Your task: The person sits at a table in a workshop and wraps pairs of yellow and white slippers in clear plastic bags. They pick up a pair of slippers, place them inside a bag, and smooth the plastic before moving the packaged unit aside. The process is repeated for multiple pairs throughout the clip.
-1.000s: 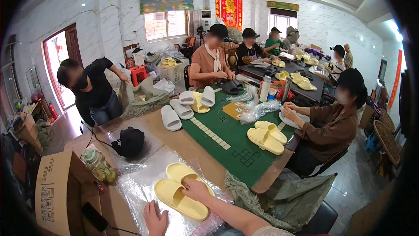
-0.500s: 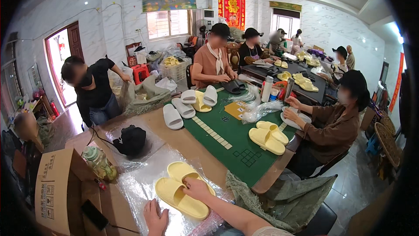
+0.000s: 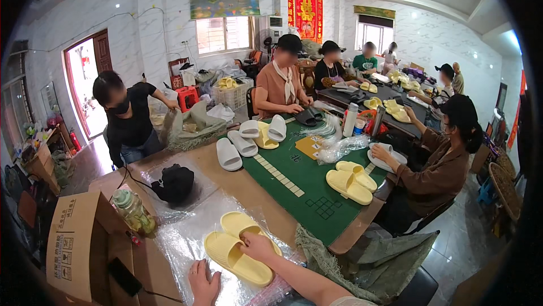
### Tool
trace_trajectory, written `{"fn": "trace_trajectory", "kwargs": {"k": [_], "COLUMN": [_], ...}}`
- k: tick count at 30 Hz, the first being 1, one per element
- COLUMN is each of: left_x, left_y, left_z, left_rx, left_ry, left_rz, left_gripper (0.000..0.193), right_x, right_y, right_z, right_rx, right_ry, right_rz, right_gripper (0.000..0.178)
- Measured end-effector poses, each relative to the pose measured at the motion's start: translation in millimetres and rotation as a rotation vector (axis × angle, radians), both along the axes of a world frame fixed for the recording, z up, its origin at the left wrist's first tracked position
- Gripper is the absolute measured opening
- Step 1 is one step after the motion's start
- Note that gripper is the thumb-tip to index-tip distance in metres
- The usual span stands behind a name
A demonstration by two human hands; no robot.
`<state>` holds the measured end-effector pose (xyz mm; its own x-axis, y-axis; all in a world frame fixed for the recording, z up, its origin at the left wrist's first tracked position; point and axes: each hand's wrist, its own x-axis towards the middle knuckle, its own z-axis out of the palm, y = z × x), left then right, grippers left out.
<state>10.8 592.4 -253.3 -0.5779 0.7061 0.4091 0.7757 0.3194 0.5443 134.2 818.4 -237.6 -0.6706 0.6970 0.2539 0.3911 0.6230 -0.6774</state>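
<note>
A pair of pale yellow slide slippers lies side by side on clear plastic bags in front of me. My right hand [image 3: 259, 247] reaches across the nearer yellow slipper [image 3: 225, 249], its fingers closed at the edge of the strap; the fingertips are partly hidden there. Just beyond, the other yellow slipper [image 3: 236, 221] touches it, toes pointing away. My left hand [image 3: 203, 283] rests on the plastic bags [image 3: 184, 235] left of the nearer slipper, fingers stretched and holding nothing.
An open cardboard box [image 3: 70, 249], a jar [image 3: 133, 212], a phone [image 3: 124, 276] and a black bag [image 3: 173, 183] are at left. Grey and yellow slippers stand on the green mat [image 3: 294, 215]. Sacking [image 3: 384, 260] hangs at right; co-workers sit beyond.
My hands and the yellow slippers hold nearly the same pose; the whole view has shifted slightly. The co-worker at right has moved one hand out to yellow slippers on the dark table.
</note>
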Motion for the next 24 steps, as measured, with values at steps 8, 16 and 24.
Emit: {"fn": "trace_trajectory", "kwargs": {"k": [8,16,24], "left_x": [1.1,1.7,-2.3], "left_y": [0.3,2.2,2.5], "left_z": [5.0,6.6,-8.5], "left_rx": [0.019,0.044,0.070], "left_ry": [-0.006,0.000,0.076], "left_rz": [-0.018,-0.038,-0.016], "left_gripper": [0.059,0.056,0.054], "right_x": [1.0,3.0,0.0], "right_y": [-3.5,-0.6,0.7], "right_z": [7.1,1.7,-4.4], "right_rx": [-0.030,-0.011,0.018], "right_ry": [0.019,0.009,-0.022], "right_rz": [0.001,0.022,0.010], "right_gripper": [0.027,0.031,0.033]}}
